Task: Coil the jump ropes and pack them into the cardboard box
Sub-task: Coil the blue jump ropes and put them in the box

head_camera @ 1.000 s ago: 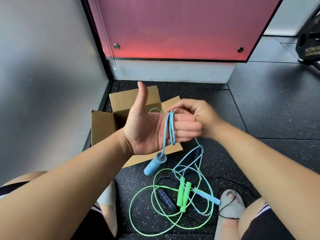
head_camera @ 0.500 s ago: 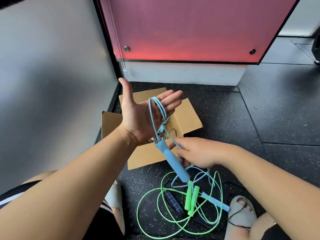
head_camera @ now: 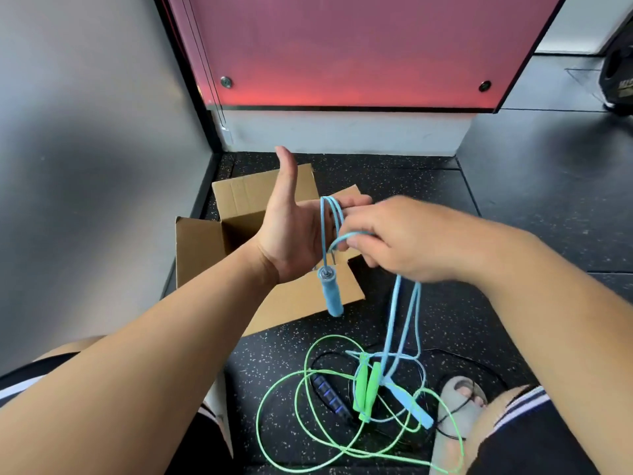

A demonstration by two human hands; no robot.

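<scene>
left hand (head_camera: 291, 241) fingertips: behind right hand (head_camera: 411, 241)
cardboard box (head_camera: 202, 255) inside: largely blocked by left hand
weight plate (head_camera: 618, 73), far right: cut by edge, lettering unreadable
blue rope (head_camera: 330, 296) pinch: under right hand, unseen

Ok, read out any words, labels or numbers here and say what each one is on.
Gold lettering on the black round weight plate, far right: cut off, too blurred to read.
No print on the brown cardboard box.
No readable marks on the light blue jump rope or the green jump rope.

light blue rope (head_camera: 400, 320), neon green rope (head_camera: 301, 399), brown cardboard box (head_camera: 239, 200), black speckled floor (head_camera: 445, 186)
</scene>
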